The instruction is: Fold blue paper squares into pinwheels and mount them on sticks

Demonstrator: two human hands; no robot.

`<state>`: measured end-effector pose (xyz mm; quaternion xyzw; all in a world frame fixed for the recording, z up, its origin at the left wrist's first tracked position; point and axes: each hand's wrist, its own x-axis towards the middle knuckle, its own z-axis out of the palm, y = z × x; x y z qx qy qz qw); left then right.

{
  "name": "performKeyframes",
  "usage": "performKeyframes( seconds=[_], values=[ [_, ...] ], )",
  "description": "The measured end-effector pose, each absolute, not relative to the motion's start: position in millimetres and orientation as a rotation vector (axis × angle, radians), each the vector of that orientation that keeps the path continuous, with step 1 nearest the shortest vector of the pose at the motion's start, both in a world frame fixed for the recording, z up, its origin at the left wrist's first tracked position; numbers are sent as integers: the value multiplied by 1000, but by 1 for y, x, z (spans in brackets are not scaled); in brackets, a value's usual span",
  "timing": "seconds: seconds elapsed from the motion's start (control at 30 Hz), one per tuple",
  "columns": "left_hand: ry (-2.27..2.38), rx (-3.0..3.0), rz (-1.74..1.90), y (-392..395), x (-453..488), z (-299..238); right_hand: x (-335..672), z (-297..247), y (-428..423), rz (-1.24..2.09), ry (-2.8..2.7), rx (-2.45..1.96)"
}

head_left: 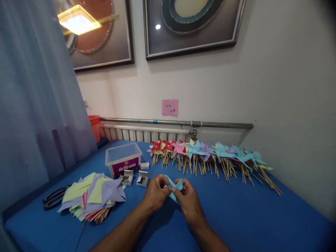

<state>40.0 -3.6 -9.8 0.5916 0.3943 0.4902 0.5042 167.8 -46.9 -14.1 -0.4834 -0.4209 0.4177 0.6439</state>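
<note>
Between my two hands is a light-blue paper pinwheel (pixel 172 184), its corners partly folded in toward the middle. My left hand (pixel 156 190) pinches it from the left, and the fingers of my right hand (pixel 189 200) close on its right side. Both thumbs meet near the centre of the paper and cover part of it. To the left lies a pile of cut paper sheets (pixel 94 196) in purple, yellow, green and red. Two small open white boxes (pixel 142 179) stand just beyond my left hand, with small dark pieces inside.
Finished pinwheels on sticks (pixel 195 150) lie in a long row at the back right. A clear plastic tub (pixel 123 157) with a purple label stands at the back left. Black-handled scissors (pixel 55 197) lie partly under the paper pile. A radiator (pixel 144 134) runs behind the blue table (pixel 236 217).
</note>
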Motion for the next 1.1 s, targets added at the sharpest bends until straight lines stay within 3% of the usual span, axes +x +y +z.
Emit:
performKeyframes(
  seconds=[1.1],
  values=[
    [958, 1600, 1185, -7, 36, -6, 174, -23, -42, 1013, -894, -1069]
  ],
)
